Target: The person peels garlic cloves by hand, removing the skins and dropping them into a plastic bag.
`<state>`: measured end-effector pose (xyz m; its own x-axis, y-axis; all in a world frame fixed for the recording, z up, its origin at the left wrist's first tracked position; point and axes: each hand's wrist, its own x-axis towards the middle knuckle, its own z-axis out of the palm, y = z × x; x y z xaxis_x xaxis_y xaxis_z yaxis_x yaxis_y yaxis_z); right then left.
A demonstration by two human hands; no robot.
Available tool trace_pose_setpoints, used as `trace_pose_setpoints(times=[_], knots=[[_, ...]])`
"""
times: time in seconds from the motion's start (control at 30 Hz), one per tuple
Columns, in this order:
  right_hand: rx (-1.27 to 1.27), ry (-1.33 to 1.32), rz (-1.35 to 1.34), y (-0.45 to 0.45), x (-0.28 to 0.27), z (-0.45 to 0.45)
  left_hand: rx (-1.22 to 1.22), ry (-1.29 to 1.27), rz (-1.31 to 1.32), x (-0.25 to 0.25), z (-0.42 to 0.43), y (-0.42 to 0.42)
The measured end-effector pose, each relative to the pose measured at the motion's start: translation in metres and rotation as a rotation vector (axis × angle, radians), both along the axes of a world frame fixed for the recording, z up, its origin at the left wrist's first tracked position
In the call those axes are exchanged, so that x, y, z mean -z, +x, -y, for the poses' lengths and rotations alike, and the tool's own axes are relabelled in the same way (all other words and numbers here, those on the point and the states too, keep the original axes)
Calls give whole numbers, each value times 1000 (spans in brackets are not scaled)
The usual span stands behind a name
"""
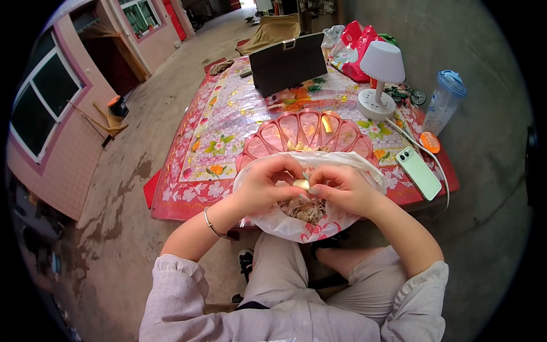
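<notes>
Between my two hands is a pale garlic clove (pixel 301 184), pinched by the fingertips of both. My left hand (pixel 268 181), with a bangle on its wrist, grips it from the left. From the right, my right hand (pixel 346 189) closes thumb and forefinger on its other side. Directly below them a white plastic bag (pixel 268 223) lies spread at the table's front edge, with dry garlic skins (pixel 305 211) inside. Just behind the bag stands a pink scalloped tray (pixel 256 141), and several peeled cloves (pixel 299 146) lie in it.
A green phone (pixel 419 172), a white cable, an orange round lid (pixel 429 142), a white lamp (pixel 379 102) and a blue-lidded cup (pixel 445 100) are on the right. A dark tablet (pixel 288 65) stands at the back, beside a red bag (pixel 362 48). A flowered cloth (pixel 196 142) covers the table.
</notes>
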<state>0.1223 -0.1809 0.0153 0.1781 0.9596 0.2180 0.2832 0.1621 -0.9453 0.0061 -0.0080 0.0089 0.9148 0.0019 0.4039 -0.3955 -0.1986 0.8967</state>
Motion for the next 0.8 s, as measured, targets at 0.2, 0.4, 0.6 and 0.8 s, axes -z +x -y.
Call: trace_pose_setpoints(times=[0.2,0.4,0.6,0.8], knots=[[40,60,46,0,8,-3,-51,126,45,3,-1,0],[-50,26,-22,-1,1,0,-78,126,28,0,2,-2],[-80,15,-4,2,3,0,-79,113,38,-1,4,-2],[-67,40,-91,-1,4,-1,-33,446,268,-8,-2,0]])
